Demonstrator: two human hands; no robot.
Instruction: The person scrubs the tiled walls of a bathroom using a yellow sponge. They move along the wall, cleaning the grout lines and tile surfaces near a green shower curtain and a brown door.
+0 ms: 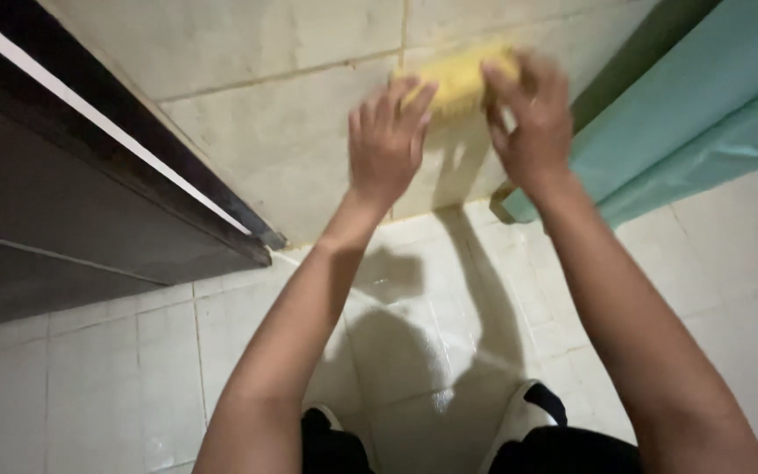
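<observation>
**Yellow sponge pressed to the wall tiles, both hands on it**

The yellow sponge [460, 81] sits flat against the beige wall tiles [282, 114], high on the wall, close to a grout line. It is blurred, so its exact edges are hard to tell. The right hand [532, 118] covers its right end, fingers curled over the top edge in a closed grip on it. The left hand [389, 140] lies on its left end with fingers spread and pointing up, the fingertips on the sponge and the palm nearer the tile; this looks like a push more than a true grip.

Risks, as I judge them: with only fingertips on the left end, the sponge may slide out sideways toward the right hand under hard pressure. Below the grip, the floor tiles [432, 342] shine with wet patches, and the person's feet in black and white slippers [532, 408] stand right on that stretch; leaning into the wall with both arms out could make a foot slip.

Both arms reach forward and up, nearly straight, converging at the sponge. Right of the grip hangs a teal panel [704, 105], perhaps a door; left of it stands a dark door frame [89, 184], both well apart from the hands.
</observation>
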